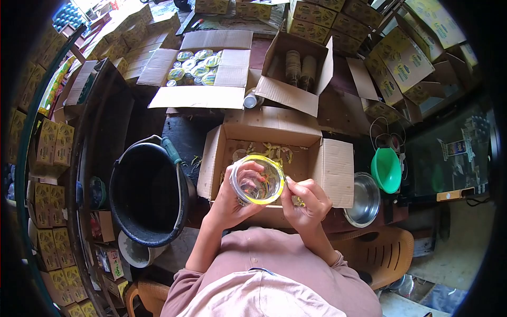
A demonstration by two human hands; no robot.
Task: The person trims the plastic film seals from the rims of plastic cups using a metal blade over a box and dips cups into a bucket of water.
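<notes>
My left hand (226,207) is wrapped around a clear plastic cup (260,186), its open mouth tilted up toward me. Yellow film (272,198) runs along the cup's rim on the right and lower side. There the thumb and forefinger of my right hand (307,205) are pinched together at the film's edge. Through the clear wall some fingers of my left hand show. Below the cup stands an open cardboard box (338,166), with yellowish strips (277,150) scattered inside it.
Left of the box is a black bucket (119,185) with a handle. A metal bowl (364,208) and a green basin (388,169) stand at the right. Further back are a carton of lidded cups (198,66) and a carton with stacked cups (296,68). A tin can (251,99) lies between.
</notes>
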